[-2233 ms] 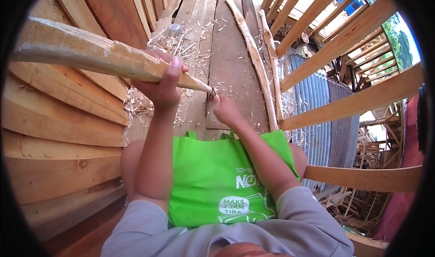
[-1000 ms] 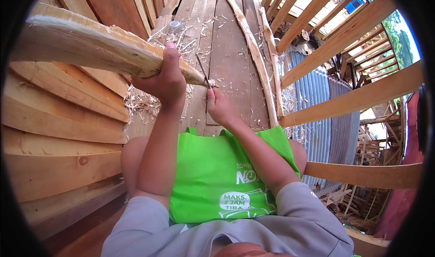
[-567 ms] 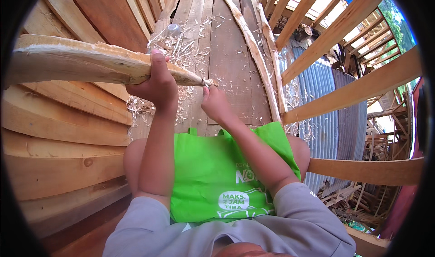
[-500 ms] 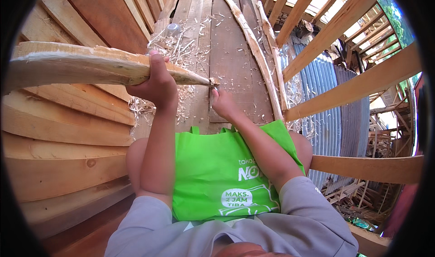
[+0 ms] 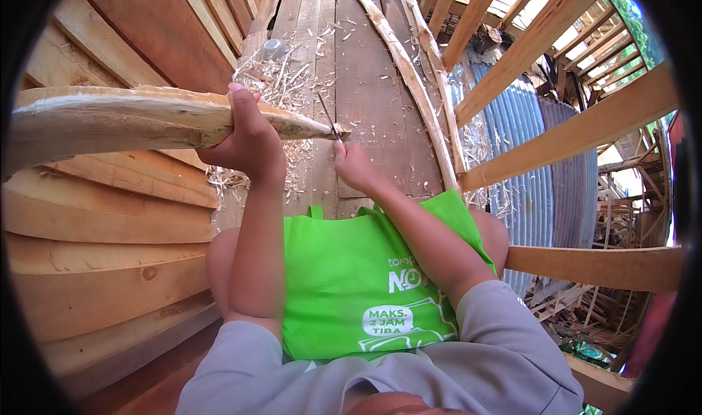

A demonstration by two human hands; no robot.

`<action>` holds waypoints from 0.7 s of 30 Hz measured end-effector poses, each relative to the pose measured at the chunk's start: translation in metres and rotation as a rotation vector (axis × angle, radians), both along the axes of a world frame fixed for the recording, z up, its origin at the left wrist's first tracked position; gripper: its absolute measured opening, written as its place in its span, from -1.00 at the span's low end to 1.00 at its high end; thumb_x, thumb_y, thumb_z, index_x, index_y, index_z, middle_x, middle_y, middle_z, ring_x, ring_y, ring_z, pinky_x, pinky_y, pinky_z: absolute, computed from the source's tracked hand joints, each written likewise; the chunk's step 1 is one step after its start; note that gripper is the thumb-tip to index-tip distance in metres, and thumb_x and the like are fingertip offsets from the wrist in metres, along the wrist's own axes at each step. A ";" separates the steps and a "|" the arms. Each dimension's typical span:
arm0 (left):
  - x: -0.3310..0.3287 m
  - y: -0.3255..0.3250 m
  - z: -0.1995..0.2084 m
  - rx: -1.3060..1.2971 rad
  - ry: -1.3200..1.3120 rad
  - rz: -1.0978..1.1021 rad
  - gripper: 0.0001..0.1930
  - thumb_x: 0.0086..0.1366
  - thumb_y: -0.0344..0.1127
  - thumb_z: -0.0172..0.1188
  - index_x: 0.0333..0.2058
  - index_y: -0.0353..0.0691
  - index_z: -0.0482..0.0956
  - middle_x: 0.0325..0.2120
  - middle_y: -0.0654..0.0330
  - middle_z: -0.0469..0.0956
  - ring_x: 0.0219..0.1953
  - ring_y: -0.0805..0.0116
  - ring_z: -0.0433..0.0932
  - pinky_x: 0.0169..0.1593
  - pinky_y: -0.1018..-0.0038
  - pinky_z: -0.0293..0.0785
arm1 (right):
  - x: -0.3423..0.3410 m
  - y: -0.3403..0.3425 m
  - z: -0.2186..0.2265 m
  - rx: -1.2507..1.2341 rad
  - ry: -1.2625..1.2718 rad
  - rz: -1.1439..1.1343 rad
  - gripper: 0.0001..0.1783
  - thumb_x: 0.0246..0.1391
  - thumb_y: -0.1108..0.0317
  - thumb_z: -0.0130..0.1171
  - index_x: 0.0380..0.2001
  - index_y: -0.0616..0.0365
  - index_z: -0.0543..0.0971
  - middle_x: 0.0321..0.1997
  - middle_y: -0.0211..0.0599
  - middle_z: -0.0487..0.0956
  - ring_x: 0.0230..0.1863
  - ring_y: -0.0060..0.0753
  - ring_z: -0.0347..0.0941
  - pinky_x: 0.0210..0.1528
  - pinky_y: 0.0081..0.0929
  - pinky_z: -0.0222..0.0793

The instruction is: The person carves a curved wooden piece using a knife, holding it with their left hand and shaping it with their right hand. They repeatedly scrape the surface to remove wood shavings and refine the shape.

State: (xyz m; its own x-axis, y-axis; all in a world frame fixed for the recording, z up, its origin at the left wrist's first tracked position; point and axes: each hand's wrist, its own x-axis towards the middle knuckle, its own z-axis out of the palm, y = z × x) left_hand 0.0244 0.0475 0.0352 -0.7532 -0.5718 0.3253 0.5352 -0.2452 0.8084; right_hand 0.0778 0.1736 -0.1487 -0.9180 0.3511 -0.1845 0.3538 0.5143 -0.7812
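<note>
A thick, pale, peeled wooden branch (image 5: 124, 126) reaches in from the left and tapers to a narrow end over the plank floor. My left hand (image 5: 252, 136) is wrapped round it near the thinner part, thumb on top. Close by the tapered end, my right hand (image 5: 355, 165) is closed on a knife (image 5: 326, 109); its handle is mostly hidden in the fingers. The thin blade crosses the tip of the branch and points away from me. A green cloth bag (image 5: 329, 269) lies over my lap, below both forearms.
Curled wood shavings (image 5: 285, 86) litter the plank floor (image 5: 373, 86) around a small clear cup (image 5: 273, 48). Two long peeled poles (image 5: 402, 60) lie to the right. A board wall (image 5: 110, 203) stands close at left; wooden railing slats (image 5: 578, 130) and corrugated metal sheets (image 5: 512, 137) are at right.
The knife blade has turned and now shows plainly, angled up across the branch tip. Both hands and the branch have shifted slightly; the branch's left part sits lower.
</note>
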 end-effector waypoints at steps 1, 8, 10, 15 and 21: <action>0.001 -0.001 -0.001 0.011 -0.010 0.026 -0.59 0.16 -0.45 0.28 -0.15 -0.65 0.35 -0.40 0.01 0.56 -0.44 0.37 0.61 -0.34 0.52 0.59 | 0.001 -0.001 0.009 -0.053 -0.080 0.049 -0.51 0.36 0.10 -0.21 -0.23 0.38 0.50 -0.25 0.32 0.56 -0.12 0.33 0.49 -0.05 0.10 0.37; 0.001 -0.008 -0.002 0.015 -0.002 0.012 -0.60 0.15 -0.46 0.29 -0.16 -0.64 0.37 -0.39 0.00 0.57 -0.45 0.37 0.61 -0.35 0.50 0.59 | 0.008 -0.042 0.084 -0.016 0.096 0.042 -0.49 0.37 0.11 -0.20 -0.26 0.41 0.53 -0.31 0.35 0.56 -0.18 0.43 0.48 -0.08 0.12 0.36; 0.000 -0.002 -0.002 0.000 0.019 0.026 -0.60 0.14 -0.46 0.29 -0.17 -0.64 0.37 -0.39 -0.01 0.57 -0.45 0.36 0.62 -0.35 0.50 0.60 | -0.002 -0.016 0.009 0.127 0.031 -0.074 -0.49 0.37 0.11 -0.20 -0.26 0.42 0.53 -0.31 0.35 0.56 -0.19 0.45 0.48 -0.07 0.14 0.36; 0.001 -0.003 0.000 0.019 -0.010 -0.010 -0.61 0.11 -0.46 0.30 -0.20 -0.63 0.37 -0.40 -0.03 0.57 -0.45 0.34 0.62 -0.33 0.50 0.62 | -0.007 -0.009 -0.010 0.098 -0.009 -0.072 -0.51 0.37 0.11 -0.18 -0.28 0.40 0.51 -0.39 0.32 0.56 -0.24 0.47 0.47 -0.10 0.20 0.35; -0.002 -0.013 -0.005 0.008 0.023 -0.009 -0.60 0.12 -0.47 0.30 -0.17 -0.64 0.35 -0.42 -0.02 0.57 -0.44 0.35 0.62 -0.32 0.50 0.62 | 0.002 -0.040 0.064 0.059 0.091 0.054 -0.54 0.36 0.12 -0.16 -0.27 0.40 0.46 -0.34 0.36 0.55 -0.23 0.42 0.48 -0.13 0.19 0.36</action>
